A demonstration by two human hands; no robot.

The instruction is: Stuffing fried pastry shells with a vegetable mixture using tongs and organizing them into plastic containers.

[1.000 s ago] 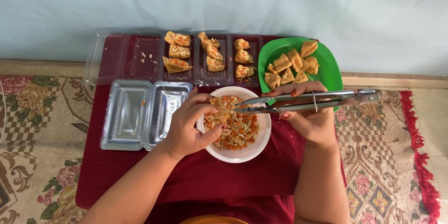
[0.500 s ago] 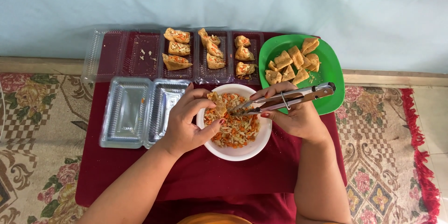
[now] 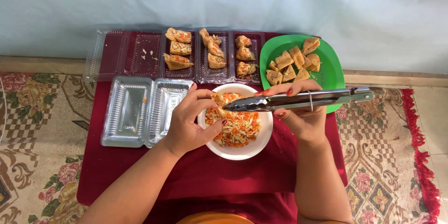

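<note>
Two hands work over the round white bowl [image 3: 235,151] of shredded orange-and-pale filling: the left hand [image 3: 189,123] pinches a small golden fried tofu pocket [image 3: 219,100], probably soft, oily and easily torn, best held by its sides. The right hand [image 3: 301,116] has its grip clenched on long steel tongs [image 3: 298,100], tips at the pocket. The low bench [image 3: 280,168], draped in dark red cloth, stands on a patterned carpet [image 3: 37,126] near a pale wall.
</note>
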